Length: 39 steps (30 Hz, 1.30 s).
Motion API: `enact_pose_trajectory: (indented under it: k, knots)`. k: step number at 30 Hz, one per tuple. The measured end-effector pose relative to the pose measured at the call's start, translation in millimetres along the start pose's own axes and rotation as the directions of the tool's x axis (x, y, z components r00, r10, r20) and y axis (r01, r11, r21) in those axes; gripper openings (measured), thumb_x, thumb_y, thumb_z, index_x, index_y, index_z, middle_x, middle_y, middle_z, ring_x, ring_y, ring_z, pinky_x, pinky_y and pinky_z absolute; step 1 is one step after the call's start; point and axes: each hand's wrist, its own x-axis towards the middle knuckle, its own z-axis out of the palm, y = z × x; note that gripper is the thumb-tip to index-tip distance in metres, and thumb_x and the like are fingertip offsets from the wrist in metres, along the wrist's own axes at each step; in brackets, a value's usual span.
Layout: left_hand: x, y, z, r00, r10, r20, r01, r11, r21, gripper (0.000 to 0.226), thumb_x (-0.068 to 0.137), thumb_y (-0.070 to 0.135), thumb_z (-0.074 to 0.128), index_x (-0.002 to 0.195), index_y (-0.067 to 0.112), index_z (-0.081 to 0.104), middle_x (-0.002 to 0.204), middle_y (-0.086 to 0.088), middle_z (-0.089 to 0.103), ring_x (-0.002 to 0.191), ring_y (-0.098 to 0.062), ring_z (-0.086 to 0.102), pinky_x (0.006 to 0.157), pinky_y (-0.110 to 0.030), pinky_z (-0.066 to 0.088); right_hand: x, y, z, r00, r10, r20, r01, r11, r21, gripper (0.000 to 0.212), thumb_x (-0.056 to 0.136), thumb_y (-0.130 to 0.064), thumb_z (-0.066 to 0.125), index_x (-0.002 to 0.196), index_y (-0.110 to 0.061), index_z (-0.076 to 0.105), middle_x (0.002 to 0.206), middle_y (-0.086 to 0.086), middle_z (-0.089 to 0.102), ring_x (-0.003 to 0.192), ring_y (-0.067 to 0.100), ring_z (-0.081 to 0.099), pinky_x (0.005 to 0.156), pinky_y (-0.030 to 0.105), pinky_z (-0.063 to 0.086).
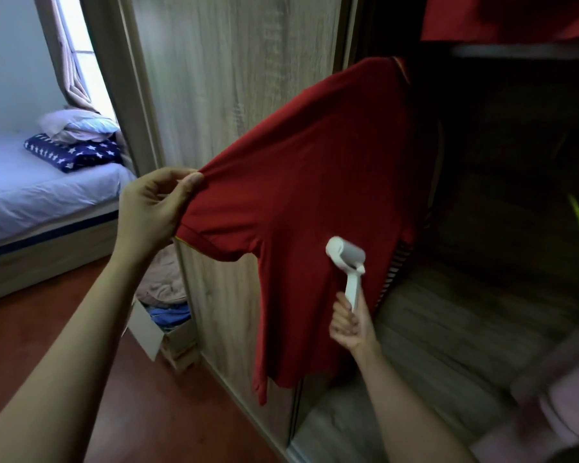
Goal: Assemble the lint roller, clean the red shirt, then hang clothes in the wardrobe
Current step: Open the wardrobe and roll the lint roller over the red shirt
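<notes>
Hanging red shirt (315,195) screening wardrobe (231,61), bed (30,195) left

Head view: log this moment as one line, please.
step: cleaning | left hand: pinches red shirt sleeve, held out sideways | right hand: grips lint roller handle | roller head: against shirt body | wardrobe: open

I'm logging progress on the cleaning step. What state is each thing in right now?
red shirt: hanging at the wardrobe, sleeve pulled out sideways.
lint roller: assembled, pressed against the shirt.
left hand: pinches the sleeve.
right hand: grips the lint roller.
wardrobe: open.
cardboard box: open, clothes inside.
</notes>
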Motion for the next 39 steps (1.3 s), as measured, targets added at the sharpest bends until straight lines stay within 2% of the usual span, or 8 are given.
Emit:
enact_pose_trajectory:
  k: [6, 11, 15, 18, 21, 26, 33, 39]
  knots:
    - [-2.2, -0.4, 3.1, 1.000, -0.015, -0.003, 0.015, 1.000, -0.008, 0.013, 0.093, 0.014, 0.062, 0.100, 0.004, 0.067, 0.069, 0.038, 0.063, 0.061, 0.016, 0.054, 0.062, -0.003, 0.040, 9.7, -27.1, 40.2, 0.973, -0.059, 0.225, 0.069, 0.997, -0.034, 0.056, 0.082, -0.059, 0.051, 0.049, -0.014, 0.046, 0.030, -0.006, 0.031, 0.024, 0.005, 0.014, 0.027, 0.012, 0.012]
    - [-1.9, -3.1, 0.8, 1.000, -0.004, 0.012, 0.003, 1.000, 0.009, 0.016, 0.092, 0.019, 0.063, 0.098, 0.006, 0.068, 0.070, 0.037, 0.064, 0.062, 0.015, 0.055, 0.063, -0.004, 0.039, -20.1, 58.3, -56.7, 0.979, 0.181, 0.091, -0.174, 0.982, -0.080, 0.052, 0.053, -0.053, 0.087, 0.056, -0.010, 0.058, 0.031, -0.002, 0.035, 0.020, 0.007, 0.030, 0.026, 0.010, 0.018]
    - [2.3, -3.2, -3.5, 0.999, 0.021, 0.042, -0.023, 0.999, 0.049, 0.009, 0.093, 0.022, 0.063, 0.093, 0.016, 0.069, 0.073, 0.039, 0.064, 0.065, 0.015, 0.056, 0.065, -0.004, 0.040, -40.8, 93.3, -81.2, 0.960, 0.280, -0.003, -0.278, 0.950, -0.143, 0.057, 0.047, -0.057, 0.087, 0.058, -0.008, 0.059, 0.031, -0.001, 0.033, 0.021, 0.007, 0.029, 0.028, 0.012, 0.016]
    - [5.3, -3.3, -4.2, 0.998, 0.040, 0.047, -0.043, 0.997, 0.058, 0.006, 0.093, 0.028, 0.062, 0.088, 0.031, 0.065, 0.074, 0.040, 0.063, 0.066, 0.015, 0.056, 0.065, -0.005, 0.040, -23.5, 76.4, -52.3, 0.984, 0.177, -0.011, -0.176, 0.969, -0.172, 0.055, 0.059, -0.061, 0.078, 0.058, -0.010, 0.060, 0.031, -0.003, 0.033, 0.021, 0.006, 0.028, 0.026, 0.014, 0.017]
    - [5.7, -6.6, -3.6, 0.998, 0.048, 0.028, -0.050, 0.997, 0.058, 0.007, 0.093, 0.030, 0.063, 0.091, 0.024, 0.067, 0.073, 0.040, 0.062, 0.064, 0.015, 0.055, 0.065, -0.005, 0.040, -5.4, 56.0, -19.0, 0.997, 0.063, 0.047, -0.055, 0.986, -0.156, 0.058, 0.074, -0.067, 0.054, 0.059, -0.011, 0.061, 0.031, -0.004, 0.033, 0.023, 0.005, 0.026, 0.026, 0.016, 0.018]
    - [4.9, -9.7, -2.8, 0.997, 0.066, 0.027, -0.067, 0.996, 0.062, 0.006, 0.092, 0.035, 0.062, 0.089, 0.030, 0.066, 0.073, 0.041, 0.062, 0.065, 0.014, 0.054, 0.064, -0.007, 0.039, -6.9, 83.0, -46.6, 0.998, 0.052, -0.018, -0.055, 0.955, -0.290, 0.063, 0.049, -0.070, 0.077, 0.059, -0.010, 0.061, 0.032, -0.003, 0.031, 0.024, 0.005, 0.025, 0.029, 0.016, 0.015]
    - [3.5, -15.0, -3.2, 0.995, 0.098, 0.034, -0.100, 0.992, 0.071, 0.010, 0.090, 0.044, 0.062, 0.082, 0.039, 0.066, 0.070, 0.035, 0.064, 0.066, 0.006, 0.053, 0.064, -0.021, 0.041, -26.4, 126.3, -98.3, 0.980, 0.018, -0.198, -0.108, 0.886, -0.450, 0.075, 0.040, -0.077, 0.076, 0.063, -0.009, 0.055, 0.035, -0.002, 0.030, 0.025, 0.005, 0.024, 0.030, 0.015, 0.012]
    - [4.6, -23.3, -2.7, 0.991, 0.137, 0.015, -0.137, 0.988, 0.076, 0.012, 0.090, 0.045, 0.064, 0.079, 0.041, 0.068, 0.071, 0.031, 0.066, 0.070, -0.009, 0.056, 0.064, -0.029, 0.043, -1.9, 105.1, -45.8, 0.994, -0.048, -0.095, -0.017, 0.810, -0.586, 0.056, 0.071, -0.060, 0.059, 0.072, -0.005, 0.055, 0.040, -0.004, 0.042, 0.030, 0.003, 0.031, 0.032, 0.015, 0.017]
